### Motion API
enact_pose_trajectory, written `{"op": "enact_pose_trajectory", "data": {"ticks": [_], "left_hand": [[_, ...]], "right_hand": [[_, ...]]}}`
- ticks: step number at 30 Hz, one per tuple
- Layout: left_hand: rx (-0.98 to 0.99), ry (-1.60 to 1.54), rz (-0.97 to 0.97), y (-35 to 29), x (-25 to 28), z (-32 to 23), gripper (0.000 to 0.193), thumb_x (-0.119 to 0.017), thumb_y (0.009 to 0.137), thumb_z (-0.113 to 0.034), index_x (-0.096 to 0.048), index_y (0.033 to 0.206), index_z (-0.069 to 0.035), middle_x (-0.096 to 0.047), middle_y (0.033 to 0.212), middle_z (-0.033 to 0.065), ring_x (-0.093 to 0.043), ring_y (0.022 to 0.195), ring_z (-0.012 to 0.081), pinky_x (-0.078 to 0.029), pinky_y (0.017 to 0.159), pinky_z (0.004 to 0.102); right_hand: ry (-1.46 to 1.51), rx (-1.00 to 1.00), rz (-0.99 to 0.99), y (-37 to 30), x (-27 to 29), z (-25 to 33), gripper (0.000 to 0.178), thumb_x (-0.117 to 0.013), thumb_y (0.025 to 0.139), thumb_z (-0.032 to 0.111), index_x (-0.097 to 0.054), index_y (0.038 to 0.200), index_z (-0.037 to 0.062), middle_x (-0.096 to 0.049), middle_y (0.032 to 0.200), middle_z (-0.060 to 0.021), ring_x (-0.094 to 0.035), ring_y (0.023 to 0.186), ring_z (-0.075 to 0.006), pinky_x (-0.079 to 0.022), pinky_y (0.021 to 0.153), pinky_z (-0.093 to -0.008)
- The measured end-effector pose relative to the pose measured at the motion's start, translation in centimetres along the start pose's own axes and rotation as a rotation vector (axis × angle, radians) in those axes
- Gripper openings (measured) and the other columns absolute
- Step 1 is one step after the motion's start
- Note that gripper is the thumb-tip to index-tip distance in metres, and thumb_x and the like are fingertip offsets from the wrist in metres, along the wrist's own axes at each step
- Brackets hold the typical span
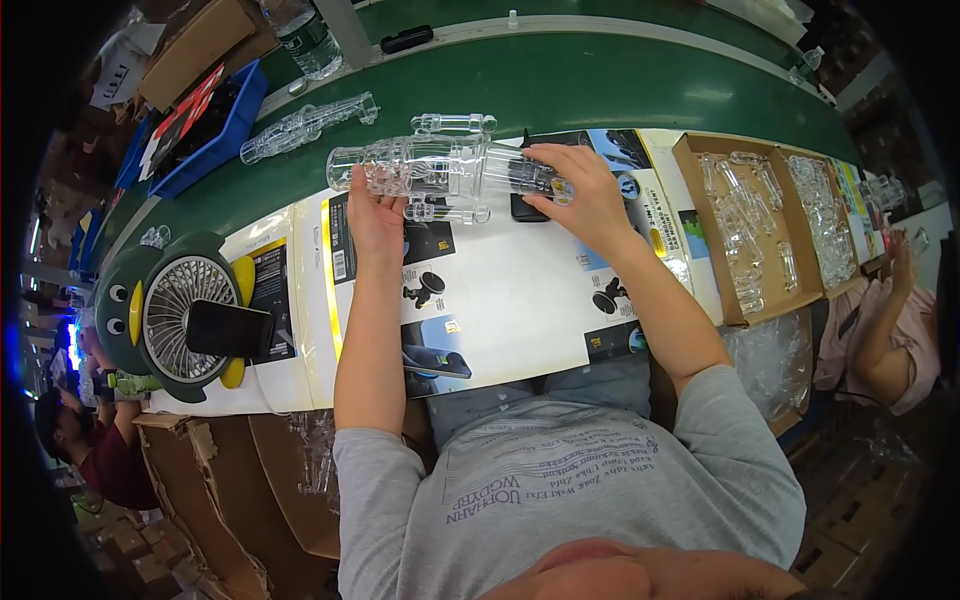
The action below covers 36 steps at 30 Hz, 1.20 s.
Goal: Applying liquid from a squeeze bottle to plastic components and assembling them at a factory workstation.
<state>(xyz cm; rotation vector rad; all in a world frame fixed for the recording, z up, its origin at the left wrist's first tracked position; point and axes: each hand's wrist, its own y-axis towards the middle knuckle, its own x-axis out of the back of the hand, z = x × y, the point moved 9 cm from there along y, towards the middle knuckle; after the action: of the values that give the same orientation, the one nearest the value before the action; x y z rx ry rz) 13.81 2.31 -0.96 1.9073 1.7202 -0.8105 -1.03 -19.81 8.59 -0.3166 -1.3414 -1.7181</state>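
Assembly of clear parts (pixel 430 168) sits sideways over the table (pixel 620 80), left hand (pixel 377 222) cradling one end, right hand (pixel 588 200) grasping the other; keep it level with light, even pressure.

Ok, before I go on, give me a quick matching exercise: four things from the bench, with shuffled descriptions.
1. Clear plastic assembly
2. Penguin-shaped fan
3. Plastic bin
4. Cardboard trays

A. Dark green, black phone in front of its grille
B. To the person's right, loose clear pieces inside
C. Held in left hand and right hand
D. Blue, toward the far left

Pairs: 1-C, 2-A, 3-D, 4-B
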Motion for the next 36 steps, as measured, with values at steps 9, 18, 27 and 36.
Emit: {"op": "enact_pose_trajectory", "data": {"ticks": [9,18,27,36], "left_hand": [[0.012,0.003,-0.002,-0.2,-0.2,0.0,0.036,-0.056,0.089,-0.036,-0.051,0.107,-0.005,-0.058,0.103,0.0086,-0.060,0.096,0.0212,-0.052,0.082,0.0333],[0.006,0.003,0.029,-0.2,-0.4,0.1,0.042,-0.057,0.088,-0.037,-0.050,0.113,-0.004,-0.057,0.106,0.0095,-0.059,0.099,0.0213,-0.051,0.084,0.0333],[0.002,-0.056,0.062,0.2,-0.4,-0.3,0.031,-0.052,0.092,-0.032,-0.051,0.107,-0.005,-0.058,0.104,0.0075,-0.058,0.096,0.0198,-0.049,0.086,0.0341],[0.055,-0.142,0.109,0.2,-1.2,1.1,0.024,-0.051,0.090,-0.024,-0.049,0.107,-0.007,-0.059,0.100,0.0082,-0.060,0.091,0.0191,-0.051,0.083,0.0351]], "right_hand": [[0.026,-0.025,0.017,0.0,0.2,0.1,0.048,-0.076,0.065,0.014,-0.060,0.110,0.0110,-0.061,0.112,-0.0045,-0.055,0.101,-0.0233,-0.045,0.088,-0.0334],[0.024,-0.021,0.024,0.0,0.3,0.0,0.050,-0.077,0.064,0.013,-0.060,0.111,0.0115,-0.060,0.113,-0.0044,-0.055,0.102,-0.0231,-0.045,0.088,-0.0328],[0.070,-0.030,0.050,0.7,-0.4,0.3,0.051,-0.077,0.064,0.011,-0.059,0.112,0.0107,-0.060,0.113,-0.0060,-0.054,0.103,-0.0246,-0.044,0.090,-0.0336],[0.099,-0.065,0.057,0.2,0.3,0.7,0.051,-0.074,0.065,0.003,-0.058,0.113,0.0060,-0.059,0.114,-0.0102,-0.054,0.106,-0.0274,-0.041,0.092,-0.0343]]}}
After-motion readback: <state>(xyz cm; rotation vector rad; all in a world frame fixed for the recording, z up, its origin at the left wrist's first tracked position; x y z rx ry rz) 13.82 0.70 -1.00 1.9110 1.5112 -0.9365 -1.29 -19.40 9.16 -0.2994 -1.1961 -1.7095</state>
